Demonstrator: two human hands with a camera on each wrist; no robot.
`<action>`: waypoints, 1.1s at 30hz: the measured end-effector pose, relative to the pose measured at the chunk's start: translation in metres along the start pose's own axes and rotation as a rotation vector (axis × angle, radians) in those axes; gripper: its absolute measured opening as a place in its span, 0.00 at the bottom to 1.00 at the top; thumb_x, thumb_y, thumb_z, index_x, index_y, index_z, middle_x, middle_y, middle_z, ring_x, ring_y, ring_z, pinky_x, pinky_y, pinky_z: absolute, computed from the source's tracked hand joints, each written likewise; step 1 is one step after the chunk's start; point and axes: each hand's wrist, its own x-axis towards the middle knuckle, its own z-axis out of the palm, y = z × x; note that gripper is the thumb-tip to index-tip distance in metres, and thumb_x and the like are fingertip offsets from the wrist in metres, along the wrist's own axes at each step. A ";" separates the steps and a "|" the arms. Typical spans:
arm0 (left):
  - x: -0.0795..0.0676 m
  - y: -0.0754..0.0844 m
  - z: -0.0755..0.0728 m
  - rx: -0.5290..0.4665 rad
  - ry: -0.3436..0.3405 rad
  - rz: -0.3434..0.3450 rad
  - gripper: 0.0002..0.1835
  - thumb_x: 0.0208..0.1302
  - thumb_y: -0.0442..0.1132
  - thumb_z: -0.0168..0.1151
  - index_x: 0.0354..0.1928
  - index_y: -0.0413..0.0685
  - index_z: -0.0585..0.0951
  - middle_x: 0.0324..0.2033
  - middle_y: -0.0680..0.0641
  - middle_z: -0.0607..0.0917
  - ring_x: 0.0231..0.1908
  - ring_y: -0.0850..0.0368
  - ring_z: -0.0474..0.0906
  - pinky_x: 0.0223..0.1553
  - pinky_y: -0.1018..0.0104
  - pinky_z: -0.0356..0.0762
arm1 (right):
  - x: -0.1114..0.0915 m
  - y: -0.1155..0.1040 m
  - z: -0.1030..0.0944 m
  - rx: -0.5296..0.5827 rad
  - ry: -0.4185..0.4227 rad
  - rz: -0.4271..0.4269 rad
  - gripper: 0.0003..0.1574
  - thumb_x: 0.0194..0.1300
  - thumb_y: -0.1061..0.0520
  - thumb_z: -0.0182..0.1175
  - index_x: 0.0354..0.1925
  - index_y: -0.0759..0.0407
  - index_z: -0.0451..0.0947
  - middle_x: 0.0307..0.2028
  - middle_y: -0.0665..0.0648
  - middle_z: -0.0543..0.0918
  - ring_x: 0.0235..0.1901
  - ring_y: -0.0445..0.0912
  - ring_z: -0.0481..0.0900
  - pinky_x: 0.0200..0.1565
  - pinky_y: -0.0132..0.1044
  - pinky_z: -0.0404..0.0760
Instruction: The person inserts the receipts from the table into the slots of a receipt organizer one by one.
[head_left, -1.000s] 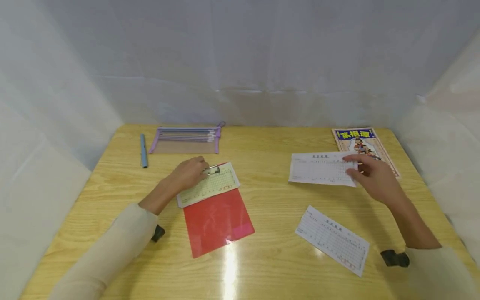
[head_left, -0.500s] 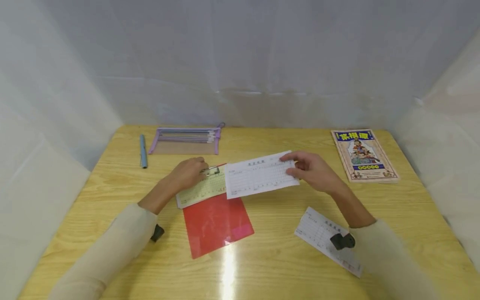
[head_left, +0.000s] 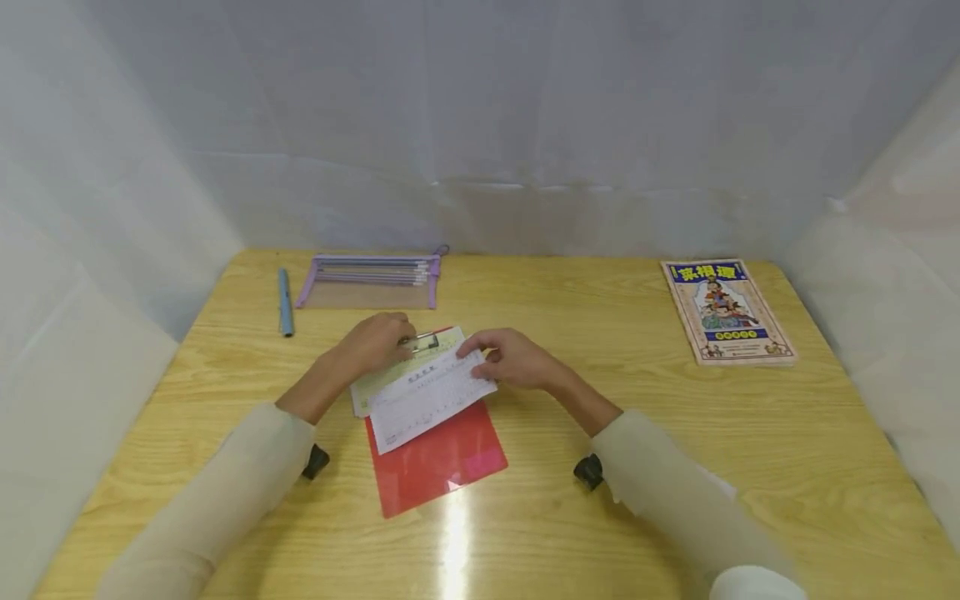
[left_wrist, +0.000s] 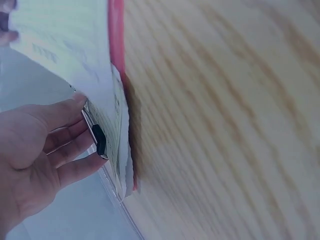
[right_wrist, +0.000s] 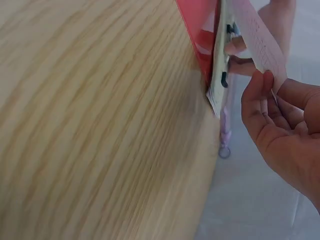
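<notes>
A thin white slip [head_left: 427,404], printed with fine dark lines and a heading, is pinched at its right end between the thumb and fingers of the right hand [head_left: 517,358]. It is held aslant over a glossy red clipboard [head_left: 442,467], just left of the table's middle; whether its lower left end touches the board cannot be told. Beneath it, yellow-green ruled sheets [head_left: 390,382] are partly covered. The metal clip [head_left: 426,340] (black-tipped, as seen from the wrists) is gripped by the left hand [head_left: 375,343]. Both forearms are covered by pale sleeves [head_left: 240,483].

Near the table's far left corner are laid a slim blue pen [head_left: 286,302] and a see-through pouch [head_left: 367,293], trimmed in lilac. Near the far right corner a colourfully printed booklet [head_left: 729,312] is set. The table [head_left: 810,500] is finished in yellowish wood grain, streaked by glare, and is enclosed by creased, pale sheeting [head_left: 525,108].
</notes>
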 end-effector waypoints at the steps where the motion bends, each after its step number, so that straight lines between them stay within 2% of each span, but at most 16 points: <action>1: 0.000 -0.001 0.000 -0.003 0.000 0.003 0.06 0.55 0.34 0.67 0.34 0.39 0.83 0.30 0.45 0.81 0.30 0.54 0.76 0.35 0.58 0.77 | 0.005 0.000 0.004 -0.022 0.013 0.015 0.17 0.62 0.68 0.58 0.50 0.65 0.76 0.52 0.64 0.79 0.34 0.40 0.79 0.33 0.27 0.78; 9: 0.002 0.000 -0.001 -0.021 -0.005 -0.011 0.05 0.55 0.33 0.66 0.34 0.39 0.83 0.29 0.46 0.81 0.30 0.54 0.76 0.36 0.58 0.77 | 0.031 -0.004 0.028 -0.171 0.103 0.137 0.15 0.60 0.66 0.60 0.47 0.60 0.77 0.49 0.60 0.79 0.26 0.41 0.71 0.26 0.26 0.72; 13: 0.002 0.000 -0.001 -0.027 -0.002 -0.015 0.05 0.55 0.32 0.66 0.35 0.39 0.83 0.29 0.45 0.81 0.30 0.53 0.76 0.37 0.59 0.77 | 0.035 -0.005 0.035 -0.172 0.133 0.183 0.14 0.62 0.66 0.58 0.47 0.59 0.77 0.52 0.61 0.78 0.30 0.43 0.73 0.29 0.27 0.74; 21: 0.002 0.000 0.000 -0.026 -0.032 -0.031 0.06 0.57 0.32 0.65 0.37 0.39 0.83 0.31 0.45 0.81 0.32 0.54 0.76 0.38 0.59 0.77 | 0.038 -0.001 0.042 -0.210 0.176 0.212 0.14 0.64 0.65 0.55 0.49 0.58 0.76 0.45 0.59 0.79 0.32 0.44 0.73 0.31 0.30 0.75; 25: 0.002 0.003 -0.001 -0.008 -0.061 -0.048 0.08 0.59 0.33 0.64 0.40 0.39 0.83 0.33 0.44 0.81 0.33 0.54 0.77 0.39 0.60 0.78 | 0.037 -0.002 0.045 -0.249 0.201 0.183 0.14 0.65 0.66 0.54 0.49 0.60 0.76 0.49 0.59 0.80 0.41 0.47 0.76 0.43 0.34 0.79; 28: 0.001 0.006 -0.002 0.008 -0.081 -0.049 0.09 0.60 0.32 0.62 0.42 0.38 0.82 0.35 0.43 0.81 0.35 0.52 0.78 0.40 0.60 0.80 | 0.037 -0.003 0.046 -0.270 0.208 0.169 0.14 0.65 0.67 0.54 0.49 0.62 0.76 0.51 0.61 0.80 0.46 0.49 0.76 0.51 0.38 0.79; 33: -0.001 0.008 -0.005 0.028 -0.089 -0.041 0.10 0.62 0.32 0.59 0.44 0.36 0.81 0.37 0.41 0.81 0.37 0.50 0.78 0.42 0.59 0.80 | 0.038 -0.004 0.046 -0.275 0.213 0.181 0.15 0.64 0.67 0.53 0.49 0.63 0.76 0.51 0.61 0.80 0.45 0.49 0.77 0.48 0.36 0.79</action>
